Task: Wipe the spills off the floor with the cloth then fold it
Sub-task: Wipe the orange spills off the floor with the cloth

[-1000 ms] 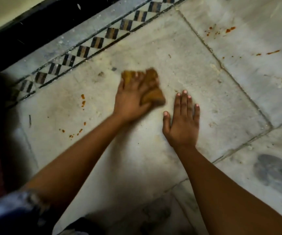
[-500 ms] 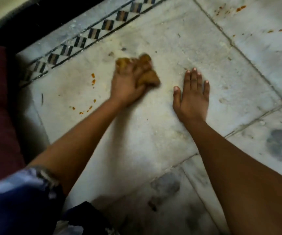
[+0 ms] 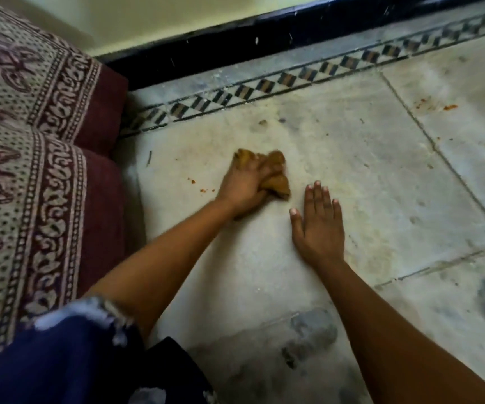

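My left hand (image 3: 242, 186) grips a bunched mustard-brown cloth (image 3: 276, 179) and presses it onto the pale marble floor (image 3: 366, 176). Small orange spill spots (image 3: 203, 189) lie just left of that hand. More orange spills (image 3: 446, 107) mark the neighbouring slab at the far right. My right hand (image 3: 318, 221) lies flat on the floor, fingers straight, a little to the right of the cloth and apart from it.
A maroon mattress with a patterned cover (image 3: 31, 170) lines the left side. A chequered tile border (image 3: 264, 88) and a black skirting (image 3: 264, 33) run along the wall at the back. Dark grey patches (image 3: 311, 336) stain the near slabs.
My left hand has slid the cloth left toward the orange spots near the mattress. The view has swung left, bringing the mattress in. My right hand stays flat on the floor.
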Tool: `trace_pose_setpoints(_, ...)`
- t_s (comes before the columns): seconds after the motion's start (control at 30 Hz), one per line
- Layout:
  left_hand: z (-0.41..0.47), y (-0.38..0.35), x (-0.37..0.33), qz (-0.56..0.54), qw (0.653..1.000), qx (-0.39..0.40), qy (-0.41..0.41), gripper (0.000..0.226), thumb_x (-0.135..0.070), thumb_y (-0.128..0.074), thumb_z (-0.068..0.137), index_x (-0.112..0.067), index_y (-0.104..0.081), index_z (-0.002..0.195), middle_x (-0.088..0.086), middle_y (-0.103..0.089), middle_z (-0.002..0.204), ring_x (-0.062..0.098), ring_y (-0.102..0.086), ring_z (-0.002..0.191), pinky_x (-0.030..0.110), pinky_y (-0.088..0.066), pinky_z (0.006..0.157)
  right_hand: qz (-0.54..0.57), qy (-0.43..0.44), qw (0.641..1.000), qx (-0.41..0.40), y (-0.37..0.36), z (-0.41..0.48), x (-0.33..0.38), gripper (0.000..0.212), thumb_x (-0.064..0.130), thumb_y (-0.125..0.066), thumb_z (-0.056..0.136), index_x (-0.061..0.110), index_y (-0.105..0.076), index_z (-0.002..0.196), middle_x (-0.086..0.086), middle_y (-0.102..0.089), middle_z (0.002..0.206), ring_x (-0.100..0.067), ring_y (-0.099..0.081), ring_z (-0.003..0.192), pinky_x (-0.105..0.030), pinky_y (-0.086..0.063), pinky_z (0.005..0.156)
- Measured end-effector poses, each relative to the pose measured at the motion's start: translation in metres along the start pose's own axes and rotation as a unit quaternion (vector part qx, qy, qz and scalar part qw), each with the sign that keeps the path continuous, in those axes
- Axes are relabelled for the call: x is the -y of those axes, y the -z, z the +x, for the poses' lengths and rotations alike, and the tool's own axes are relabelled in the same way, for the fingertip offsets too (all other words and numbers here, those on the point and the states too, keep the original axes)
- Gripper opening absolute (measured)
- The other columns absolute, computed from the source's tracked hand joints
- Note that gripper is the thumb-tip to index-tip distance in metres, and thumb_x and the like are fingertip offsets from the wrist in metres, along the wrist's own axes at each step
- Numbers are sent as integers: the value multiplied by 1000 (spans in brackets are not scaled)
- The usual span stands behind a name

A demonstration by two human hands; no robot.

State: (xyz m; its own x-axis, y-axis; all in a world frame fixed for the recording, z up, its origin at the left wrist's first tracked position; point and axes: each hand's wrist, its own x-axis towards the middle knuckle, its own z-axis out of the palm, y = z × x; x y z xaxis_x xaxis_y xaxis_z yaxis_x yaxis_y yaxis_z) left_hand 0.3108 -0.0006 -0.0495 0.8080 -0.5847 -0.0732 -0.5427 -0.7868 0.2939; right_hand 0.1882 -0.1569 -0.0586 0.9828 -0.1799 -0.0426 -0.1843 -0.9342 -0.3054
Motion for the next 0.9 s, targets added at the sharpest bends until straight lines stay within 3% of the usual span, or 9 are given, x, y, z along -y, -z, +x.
trace_pose_setpoints(0.07, -15, -4, -2, 19, 1000, 6, -16, 65, -56, -34, 80, -39, -33, 143, 3, -31, 153, 24, -28, 140, 50, -15, 115, 5, -1, 1000, -1, -10, 3, 12, 76, 51, -5, 87, 8, -15, 149, -10, -12, 157, -20, -9, 146, -33, 2, 116)
trace_pose_setpoints(0.17, 11, 7, 19, 54, 998, -6, 27, 62, -51, -43, 86, -40, -27, 145, 0, -24, 156, 23, -23, 142, 50, -11, 114, -6, -14, 1000, -14, -20, 1, 24, 70, 48, -13, 91, 8, -19, 149, -10, -16, 157, -20, -13, 145, -35, -1, 117)
trace_pose_setpoints(0.33, 70, 24, 74, 16, 974, -45, 220, 57, -42, -46, 90, -37, -29, 144, 6, -29, 153, 30, -31, 137, 49, -21, 111, -14, -22, 999, -22, -26, 3, 23, 67, 45, -20, 92, 9, -16, 149, -8, -14, 157, -19, -12, 145, -36, 0, 117)
trace_pose_setpoints(0.43, 63, 19, 49, 6, 945, -100, 313, 56, -41, -48, 89, -35, -34, 143, 7, -35, 148, 31, -33, 134, 54, -21, 111, -10, -23, 999, -30, -26, 4, 24, 67, 44, -23, 92, 8, -20, 148, -10, -18, 156, -21, -16, 144, -37, -3, 117)
trace_pose_setpoints(0.5, 49, 2, 7, 14, 951, -102, 291, 57, -44, -49, 88, -35, -34, 142, 9, -34, 148, 32, -30, 135, 55, -19, 111, -13, -22, 999, -35, -27, 4, 25, 67, 44, -23, 92, 8, -21, 148, -10, -19, 156, -21, -17, 144, -38, -3, 117)
trace_pose_setpoints(0.57, 37, -9, -25, 34, 973, -82, 212, 57, -50, -47, 89, -37, -33, 143, 7, -32, 151, 29, -29, 137, 54, -17, 111, -10, -21, 999, -38, -28, 4, 24, 67, 44, -23, 92, 8, -22, 148, -11, -20, 156, -21, -17, 144, -38, -4, 117)
trace_pose_setpoints(0.7, 64, 10, 9, 32, 985, -60, 157, 58, -52, -44, 89, -39, -29, 144, 4, -32, 151, 28, -34, 135, 51, -22, 110, -11, -17, 999, -40, -27, 4, 23, 66, 43, -22, 92, 8, -22, 148, -10, -19, 156, -20, -16, 145, -38, -4, 117)
trace_pose_setpoints(0.8, 84, 31, 68, 2, 956, -71, 283, 58, -47, -47, 88, -37, -31, 143, 7, -36, 148, 33, -37, 132, 49, -29, 107, -13, -16, 999, -41, -27, 4, 23, 66, 43, -21, 93, 9, -20, 149, -9, -17, 157, -19, -14, 145, -37, -2, 117)
trace_pose_setpoints(0.9, 71, 39, 92, 9, 910, -100, 403, 56, -46, -46, 88, -34, -34, 142, 12, -40, 144, 36, -37, 129, 50, -24, 109, -11, -20, 999, -44, -27, 3, 24, 66, 43, -22, 92, 8, -21, 148, -10, -18, 156, -20, -15, 145, -37, -2, 117)
